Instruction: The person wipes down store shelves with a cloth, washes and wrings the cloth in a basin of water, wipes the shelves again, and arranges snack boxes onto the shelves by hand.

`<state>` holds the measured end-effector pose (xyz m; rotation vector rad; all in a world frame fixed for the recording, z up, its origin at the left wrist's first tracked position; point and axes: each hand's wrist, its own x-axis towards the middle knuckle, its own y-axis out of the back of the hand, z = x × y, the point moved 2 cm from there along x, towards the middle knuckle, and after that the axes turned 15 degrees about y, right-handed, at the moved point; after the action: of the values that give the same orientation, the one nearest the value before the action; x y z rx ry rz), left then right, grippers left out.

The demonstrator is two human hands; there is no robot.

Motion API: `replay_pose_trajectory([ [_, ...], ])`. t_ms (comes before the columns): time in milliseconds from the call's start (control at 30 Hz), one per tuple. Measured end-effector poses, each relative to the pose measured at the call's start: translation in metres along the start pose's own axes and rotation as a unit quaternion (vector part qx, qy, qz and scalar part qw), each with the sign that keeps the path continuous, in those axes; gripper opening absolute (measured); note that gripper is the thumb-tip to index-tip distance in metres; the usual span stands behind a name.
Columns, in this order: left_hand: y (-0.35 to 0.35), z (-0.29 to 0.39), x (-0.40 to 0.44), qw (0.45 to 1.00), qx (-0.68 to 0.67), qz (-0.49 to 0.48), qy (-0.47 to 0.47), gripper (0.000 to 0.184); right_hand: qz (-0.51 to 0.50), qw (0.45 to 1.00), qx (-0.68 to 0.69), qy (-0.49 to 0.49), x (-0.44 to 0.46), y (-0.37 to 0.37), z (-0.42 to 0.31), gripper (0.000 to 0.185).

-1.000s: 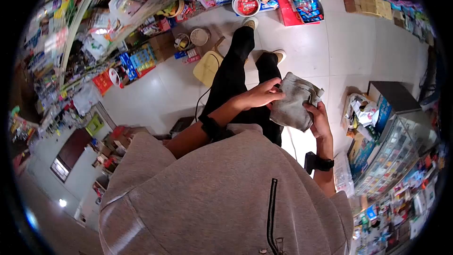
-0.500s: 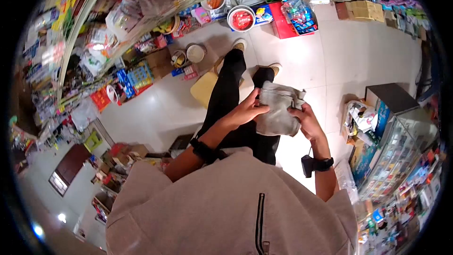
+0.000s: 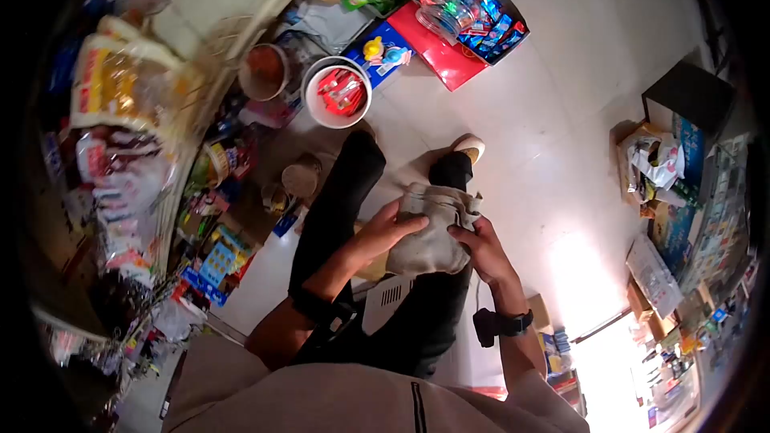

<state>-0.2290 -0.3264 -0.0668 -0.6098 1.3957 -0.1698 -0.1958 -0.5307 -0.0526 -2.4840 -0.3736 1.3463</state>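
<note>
A folded, greyish-beige cloth (image 3: 433, 228) is held in front of my legs, above my knees. My left hand (image 3: 383, 232) grips its left side, the thumb lying on top and the fingers mostly hidden beneath. On the opposite edge, my right hand (image 3: 488, 252) pinches the cloth with its thumb over the upper face. Some loose folds stick out at the cloth's top right corner. Dark bands with small black devices sit on both wrists.
A white bucket of red packets (image 3: 340, 95) stands ahead, beside a box of blue-wrapped items (image 3: 497, 28) with a red flap (image 3: 449, 52). Crowded shelves line the left. A black-topped box (image 3: 690, 96) and an open carton (image 3: 642, 164) stand at the right. A perforated white stool (image 3: 389, 301) is under me.
My view has shifted forward and closer to the bucket and boxes. Both hands still hold the cloth, which now appears lower and further left in view. My legs are spread wider.
</note>
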Motion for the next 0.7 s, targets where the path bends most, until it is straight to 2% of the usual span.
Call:
replay_pose_trajectory([
  [100, 0.028, 0.025, 0.059, 0.999, 0.037, 0.021, 0.022, 0.042, 0.012, 0.999, -0.020, 0.043, 0.065, 0.024, 0.028, 0.030],
  [167, 0.039, 0.037, 0.098, 0.989, 0.114, 0.025, -0.095, 0.040, -0.031, 0.986, -0.108, 0.127, 0.102, 0.040, 0.034, 0.030],
  [233, 0.054, 0.042, 0.130, 0.985, 0.147, 0.017, -0.087, 0.038, -0.053, 0.985, -0.126, 0.105, 0.131, 0.057, 0.031, 0.033],
  [300, 0.061, 0.049, 0.154, 0.973, 0.183, 0.025, -0.137, 0.036, -0.065, 0.980, -0.140, 0.122, 0.154, 0.070, 0.025, 0.033],
  [333, 0.062, 0.054, 0.164, 0.961, 0.195, 0.032, -0.195, 0.038, -0.076, 0.978, -0.135, 0.141, 0.162, 0.069, 0.017, 0.033],
  [367, 0.062, 0.056, 0.169, 0.958, 0.201, 0.037, -0.203, 0.038, -0.086, 0.971, -0.164, 0.152, 0.169, 0.071, 0.014, 0.034],
  [433, 0.058, 0.074, 0.162, 0.864, 0.380, 0.132, -0.303, 0.042, -0.087, 0.966, -0.215, 0.115, 0.176, 0.069, 0.004, 0.035],
  [500, 0.056, 0.086, 0.160, 0.860, 0.380, 0.111, -0.321, 0.046, -0.094, 0.951, -0.207, 0.211, 0.185, 0.068, 0.007, 0.036],
  [633, 0.062, 0.086, 0.159, 0.829, 0.416, 0.139, -0.346, 0.050, -0.056, 0.943, -0.225, 0.238, 0.182, 0.055, 0.005, 0.033],
  [700, 0.066, 0.080, 0.157, 0.799, 0.424, 0.148, -0.400, 0.051, -0.058, 0.921, -0.263, 0.283, 0.168, 0.043, 0.005, 0.030],
])
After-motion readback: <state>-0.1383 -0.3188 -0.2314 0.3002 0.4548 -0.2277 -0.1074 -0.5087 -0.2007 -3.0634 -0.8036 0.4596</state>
